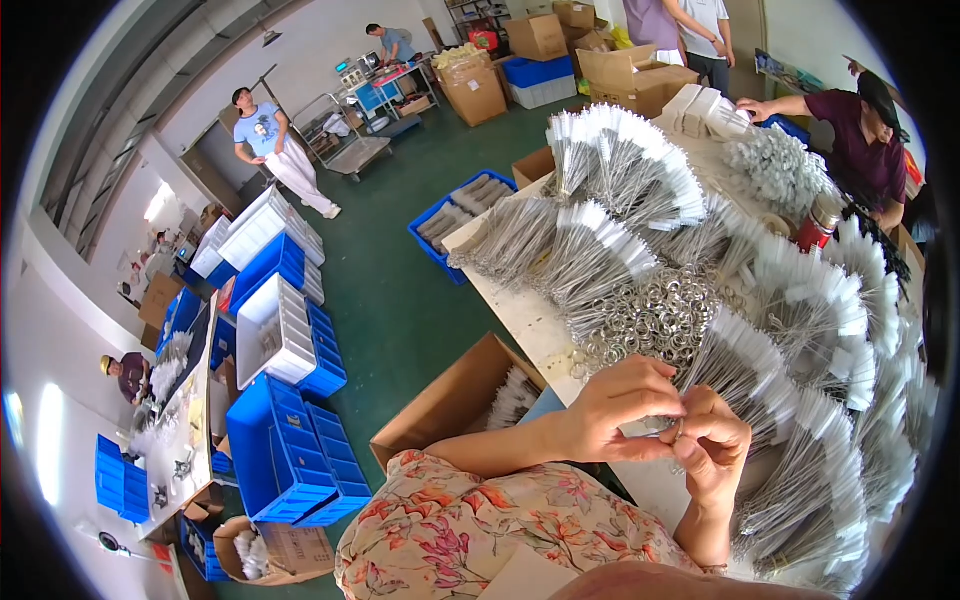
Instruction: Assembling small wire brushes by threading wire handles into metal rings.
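Note:
My left hand (pixel 625 408) and my right hand (pixel 714 442) meet over the near edge of the worktable (pixel 517 308). Both are closed, fingertips pinched together around something small with a metallic glint; the fingers hide most of it. Just beyond them lies a heap of shiny metal rings (pixel 650 318). Bundles of thin wire-stemmed brushes with white heads (pixel 600 250) fan out behind the rings. More such bundles (pixel 805 470) lie close to the right of my right hand.
An open cardboard box (pixel 425 405) holding white-headed pieces stands left of the table. Blue crates (pixel 275 450) and white crates (pixel 272 330) are stacked farther left. A red flask (pixel 818 222) stands among the bundles. Across the table a person in a dark red shirt (pixel 850 140) reaches over it.

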`<state>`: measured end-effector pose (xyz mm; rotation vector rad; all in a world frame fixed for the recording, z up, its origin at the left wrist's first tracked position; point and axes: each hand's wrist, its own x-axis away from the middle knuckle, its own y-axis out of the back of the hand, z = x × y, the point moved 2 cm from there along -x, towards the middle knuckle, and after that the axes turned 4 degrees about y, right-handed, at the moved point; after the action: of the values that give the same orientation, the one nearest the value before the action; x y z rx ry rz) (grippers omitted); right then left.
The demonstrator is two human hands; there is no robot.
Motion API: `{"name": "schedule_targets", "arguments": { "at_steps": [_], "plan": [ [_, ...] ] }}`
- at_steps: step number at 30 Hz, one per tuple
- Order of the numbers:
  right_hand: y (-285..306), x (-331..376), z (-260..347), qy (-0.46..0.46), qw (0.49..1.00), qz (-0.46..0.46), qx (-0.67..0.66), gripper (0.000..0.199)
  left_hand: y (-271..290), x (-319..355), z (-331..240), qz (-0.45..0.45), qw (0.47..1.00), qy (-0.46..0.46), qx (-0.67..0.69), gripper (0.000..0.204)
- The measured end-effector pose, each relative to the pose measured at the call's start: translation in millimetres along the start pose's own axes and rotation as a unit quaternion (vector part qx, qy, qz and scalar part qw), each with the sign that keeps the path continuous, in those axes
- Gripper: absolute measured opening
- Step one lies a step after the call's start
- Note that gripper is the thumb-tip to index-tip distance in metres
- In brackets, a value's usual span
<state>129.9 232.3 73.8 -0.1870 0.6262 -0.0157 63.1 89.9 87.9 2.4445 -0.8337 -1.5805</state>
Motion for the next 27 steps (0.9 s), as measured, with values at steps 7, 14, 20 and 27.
{"name": "schedule_targets", "arguments": {
  "at_steps": [7, 14, 20, 27],
  "plan": [
    [5, 0, 3, 0.032, 0.998, 0.026, 0.045, 0.008, -2, -1, 1, 0.007, 1.000, 0.005, 0.019, 0.031],
    [4, 0, -1, 0.026, 0.997, 0.015, 0.072, 0.011, -2, 4, 4, -0.013, 1.000, 0.018, 0.017, 0.030],
    [0, 1, -1, -0.025, 0.998, -0.010, 0.059, 0.010, -1, 13, 11, 0.005, 0.999, 0.021, 0.027, 0.043],
    [7, 1, 2, 0.024, 0.997, -0.013, 0.070, 0.011, 137, -68, 21, -0.050, 0.900, 0.014, -0.432, 0.082]
  ]
}}
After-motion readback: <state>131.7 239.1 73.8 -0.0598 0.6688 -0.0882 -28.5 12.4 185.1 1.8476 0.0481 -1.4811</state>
